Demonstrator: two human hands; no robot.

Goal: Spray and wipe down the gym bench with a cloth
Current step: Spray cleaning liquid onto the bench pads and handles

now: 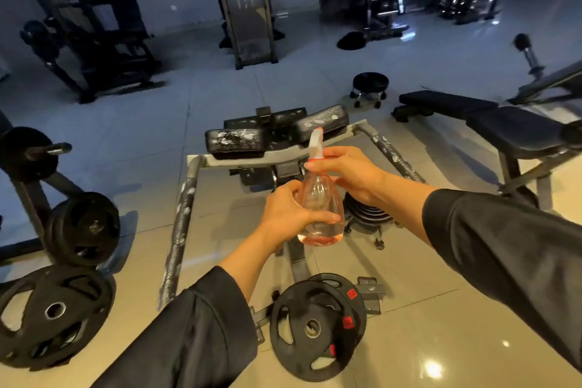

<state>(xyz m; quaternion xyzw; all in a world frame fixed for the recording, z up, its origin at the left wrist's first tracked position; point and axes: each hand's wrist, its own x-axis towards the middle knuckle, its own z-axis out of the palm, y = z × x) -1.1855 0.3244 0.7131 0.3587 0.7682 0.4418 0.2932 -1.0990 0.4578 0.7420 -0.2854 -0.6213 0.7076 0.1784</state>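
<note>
both hands grip the spray bottle, right hand at its nozzle

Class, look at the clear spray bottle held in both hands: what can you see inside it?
The spray bottle is mostly empty, with shallow pinkish liquid pooled at its base. The left hand covers part of its side.

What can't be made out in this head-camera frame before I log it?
- Cloth: none in the head view; whether one is out of frame is unknowable.
- Spray bottle: its trigger is hidden by the right hand; the left hand covers part of the body.
- Black bench: cut off by the right edge.
- Far machines: too dark and blurred.
</note>
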